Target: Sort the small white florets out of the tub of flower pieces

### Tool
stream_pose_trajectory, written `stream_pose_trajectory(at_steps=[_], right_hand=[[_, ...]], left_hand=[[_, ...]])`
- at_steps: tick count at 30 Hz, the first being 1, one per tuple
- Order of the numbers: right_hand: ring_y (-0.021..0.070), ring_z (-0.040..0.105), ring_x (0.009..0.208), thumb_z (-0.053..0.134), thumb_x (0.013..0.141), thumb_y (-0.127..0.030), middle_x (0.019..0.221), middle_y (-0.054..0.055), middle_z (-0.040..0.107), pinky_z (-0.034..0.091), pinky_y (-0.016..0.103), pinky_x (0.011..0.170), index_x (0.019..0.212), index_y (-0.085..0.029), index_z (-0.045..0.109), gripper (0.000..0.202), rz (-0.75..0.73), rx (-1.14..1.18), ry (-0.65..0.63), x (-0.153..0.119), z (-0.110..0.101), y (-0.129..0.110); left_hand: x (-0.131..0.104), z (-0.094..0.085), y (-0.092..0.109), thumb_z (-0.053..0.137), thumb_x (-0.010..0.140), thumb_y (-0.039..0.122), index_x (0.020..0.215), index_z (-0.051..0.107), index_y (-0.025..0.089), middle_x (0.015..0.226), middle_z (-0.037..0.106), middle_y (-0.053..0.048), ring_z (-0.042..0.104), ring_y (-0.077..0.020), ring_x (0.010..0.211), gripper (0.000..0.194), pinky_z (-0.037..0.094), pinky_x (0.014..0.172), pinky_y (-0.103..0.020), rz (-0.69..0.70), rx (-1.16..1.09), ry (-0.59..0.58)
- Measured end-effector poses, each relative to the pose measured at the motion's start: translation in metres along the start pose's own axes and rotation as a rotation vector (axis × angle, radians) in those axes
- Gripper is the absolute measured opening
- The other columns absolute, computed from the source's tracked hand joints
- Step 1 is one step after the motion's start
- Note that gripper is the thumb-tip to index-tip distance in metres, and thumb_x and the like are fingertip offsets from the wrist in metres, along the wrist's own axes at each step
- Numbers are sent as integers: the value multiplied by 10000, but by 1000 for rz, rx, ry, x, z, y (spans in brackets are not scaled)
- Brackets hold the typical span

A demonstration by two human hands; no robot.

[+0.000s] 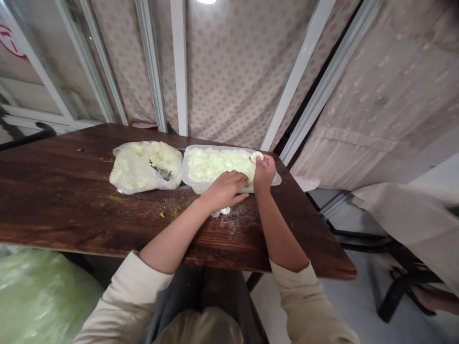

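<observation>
A translucent white plastic tub stands on the dark wooden table, heaped with pale green-white ruffled pieces that look like flower heads. At the tub's right end, my right hand pinches a small round white ruffled piece between thumb and fingers. My left hand reaches over the tub's front rim with its fingers stretched out and thumb apart; nothing shows in it. Partly hidden under that hand, a couple of small white ruffled pieces lie on the table.
Left of the tub sits an opened clear plastic bag of similar pale pieces. White powder and yellow specks are scattered over the tabletop. A large bag of pale green material is at lower left, below the table edge. Curtained glass panels stand behind.
</observation>
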State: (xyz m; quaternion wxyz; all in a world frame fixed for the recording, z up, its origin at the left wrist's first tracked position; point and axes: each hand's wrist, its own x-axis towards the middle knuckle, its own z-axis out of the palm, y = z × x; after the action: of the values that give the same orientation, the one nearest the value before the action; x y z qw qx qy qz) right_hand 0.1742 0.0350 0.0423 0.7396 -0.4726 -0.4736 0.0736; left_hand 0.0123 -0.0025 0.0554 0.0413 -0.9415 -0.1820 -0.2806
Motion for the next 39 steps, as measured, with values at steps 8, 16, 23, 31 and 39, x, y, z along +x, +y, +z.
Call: stream_pose_trajectory(at_steps=[8,16,23,31,39], right_hand=[[166,652,818,419,829,-403,805,47,656,471,319,752,895,-195,434,219,95,152,-139,-6,11,-3],[175,652,837,378,841,-407,764,38,644,478,340,758,862,-215,391,193,106,301,-235,-5,13,0],[165,666,716,424,835,-421,716,18,648,497,327,717,872,-201,411,224,37,201,-135,-3,7,-8],[145,640,622,420,837,-419,640,-5,624,481,302,683,869,-198,410,224,-82,57,73,-1,-2,-11],[118,530,508,444,835,-397,571,-41,568,397,241,552,787,-216,407,192,-90,-121,-266,-11,2,-6]], left_hand=[[-3,10,-9,489,834,315,1261,431,166,1227,520,-115,466,-248,1115,456,345,918,-385,-14,28,-74],[-4,13,-6,471,843,326,1310,393,147,1196,521,-128,450,-256,1110,506,334,914,-375,-49,101,-105],[-4,12,-7,557,799,320,1228,493,195,1337,425,-102,362,-272,1196,452,279,942,-401,-31,139,-70],[-5,15,-11,480,821,480,898,658,145,1201,526,-142,412,-323,1089,388,266,896,-475,-252,209,41],[-4,0,-23,344,888,434,929,677,175,1180,558,-115,429,-323,1074,424,301,865,-492,-549,69,249]])
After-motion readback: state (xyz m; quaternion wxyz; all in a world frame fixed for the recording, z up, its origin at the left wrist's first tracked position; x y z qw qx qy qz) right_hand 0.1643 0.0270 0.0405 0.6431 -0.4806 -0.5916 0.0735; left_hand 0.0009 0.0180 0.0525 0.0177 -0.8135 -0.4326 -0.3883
